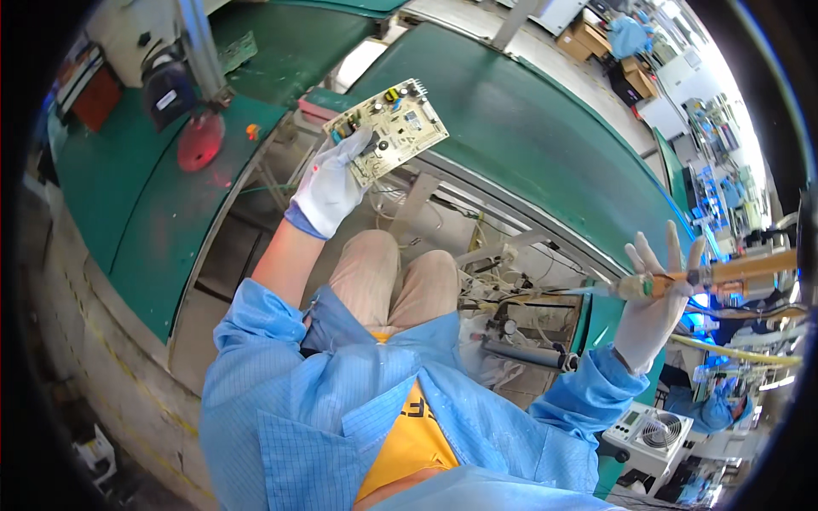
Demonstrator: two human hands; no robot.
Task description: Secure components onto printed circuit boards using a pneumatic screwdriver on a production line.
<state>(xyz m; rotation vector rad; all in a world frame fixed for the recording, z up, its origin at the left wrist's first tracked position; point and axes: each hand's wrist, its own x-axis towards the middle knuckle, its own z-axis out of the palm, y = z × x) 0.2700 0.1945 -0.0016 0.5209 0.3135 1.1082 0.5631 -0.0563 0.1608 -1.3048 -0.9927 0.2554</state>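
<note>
Populated printed circuit board (407,128) in the gloved left hand (334,183) — raised at the near edge of the far green surface (528,145).
The left fingers close firmly on the board's near-left edge, seemingly so most of its component face stays visible; at right, the gloved right hand (645,328) has fingers raised and spread behind an orange-handled tool (750,268) — whether they grip it, I cannot tell. The board is cream-coloured, tilted, crowded with black, blue and yellow parts, with silvery fins at its far end.
</note>
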